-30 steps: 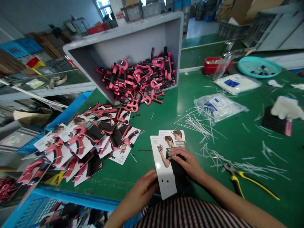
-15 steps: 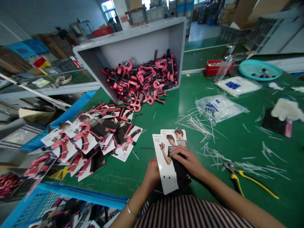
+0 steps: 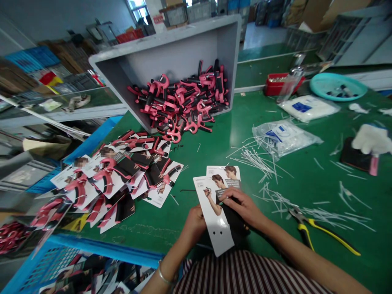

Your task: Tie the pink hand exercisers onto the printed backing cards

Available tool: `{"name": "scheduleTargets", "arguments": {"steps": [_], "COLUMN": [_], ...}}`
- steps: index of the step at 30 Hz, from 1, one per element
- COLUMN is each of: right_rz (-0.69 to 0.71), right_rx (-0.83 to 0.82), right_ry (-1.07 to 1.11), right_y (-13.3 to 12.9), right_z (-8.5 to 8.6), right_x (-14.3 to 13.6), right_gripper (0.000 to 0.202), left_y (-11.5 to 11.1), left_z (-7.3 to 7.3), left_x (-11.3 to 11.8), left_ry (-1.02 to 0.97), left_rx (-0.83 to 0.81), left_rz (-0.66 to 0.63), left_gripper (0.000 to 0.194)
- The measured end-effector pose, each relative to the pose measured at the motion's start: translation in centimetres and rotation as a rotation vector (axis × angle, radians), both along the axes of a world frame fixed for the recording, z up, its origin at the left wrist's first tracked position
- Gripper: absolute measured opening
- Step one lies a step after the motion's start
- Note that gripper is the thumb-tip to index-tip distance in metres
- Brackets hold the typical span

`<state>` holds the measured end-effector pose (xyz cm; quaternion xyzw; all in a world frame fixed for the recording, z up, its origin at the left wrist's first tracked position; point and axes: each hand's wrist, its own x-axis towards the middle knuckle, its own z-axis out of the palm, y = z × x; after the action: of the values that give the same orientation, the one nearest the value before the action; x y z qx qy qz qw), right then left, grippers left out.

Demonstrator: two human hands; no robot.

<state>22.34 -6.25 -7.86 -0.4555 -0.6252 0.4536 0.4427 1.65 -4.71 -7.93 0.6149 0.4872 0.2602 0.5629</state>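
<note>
In front of me, near the table's front edge, is a printed backing card point(image 3: 211, 214), white and black with a picture of a person and two small holes at its lower end. My left hand point(image 3: 195, 223) grips its left edge, the fingers partly hidden behind the card. My right hand point(image 3: 246, 207) has bent fingers closed over the card's dark right side. Another printed card point(image 3: 210, 169) shows from beneath, further back. To the left lies a heap of carded pink and black hand grips point(image 3: 107, 175).
A tilted grey bin point(image 3: 171, 53) holds loose hand grips at the back. White cable ties point(image 3: 254, 161), a clear plastic bag point(image 3: 284, 139) and yellow-handled cutters point(image 3: 301, 224) lie to the right. A white glove point(image 3: 372, 139) lies at far right. A blue crate point(image 3: 43, 261) stands below left.
The top card has tilted slightly, its lower end moving down and right and its upper end shifting left. Both hands stay on it.
</note>
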Motion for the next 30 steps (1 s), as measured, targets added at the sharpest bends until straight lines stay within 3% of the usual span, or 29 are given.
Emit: {"name": "scheduleTargets", "arguments": {"steps": [11, 20, 30], "right_rz": [0.007, 0.027, 0.024], "right_rx": [0.006, 0.01, -0.01], "right_ry": [-0.018, -0.023, 0.053], "right_y": [-0.1, -0.1, -0.1], "right_z": [0.1, -0.1, 0.0], "right_x": [-0.1, 0.0, 0.2], "right_gripper": [0.017, 0.016, 0.016], "left_y": [0.0, 0.3, -0.2], "left_z": [0.4, -0.4, 0.6], "left_x": [0.2, -0.6, 0.2], "left_ry": [-0.025, -0.037, -0.103], "left_rx": [-0.162, -0.149, -0.212], "left_rz": [-0.036, -0.073, -0.042], "left_gripper": [0.011, 0.02, 0.017]}}
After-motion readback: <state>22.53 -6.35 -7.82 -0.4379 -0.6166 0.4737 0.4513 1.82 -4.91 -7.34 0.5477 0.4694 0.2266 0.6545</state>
